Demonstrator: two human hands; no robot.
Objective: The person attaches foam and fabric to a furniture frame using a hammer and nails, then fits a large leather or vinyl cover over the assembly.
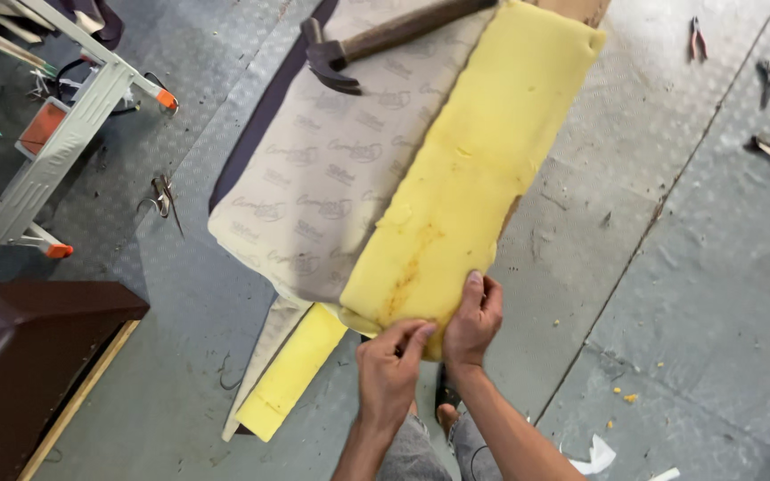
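Both hands pinch the foam's [470, 169] near end — left hand [388, 370] on the corner, right hand [472, 322] gripping the edge. It lies over the fabric [314, 178]; I judge I'm peeling it free — next, a steady pull. Hammer [385, 36] beyond.

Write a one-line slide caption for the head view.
Both hands, left hand and right hand, grip the near end of a yellow foam slab; a hammer lies on the printed fabric.

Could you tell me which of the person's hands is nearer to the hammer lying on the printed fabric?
The right hand, narrowly. It grips the near end of the yellow foam pad, and the left hand sits slightly lower beside it. Both are far from the hammer.
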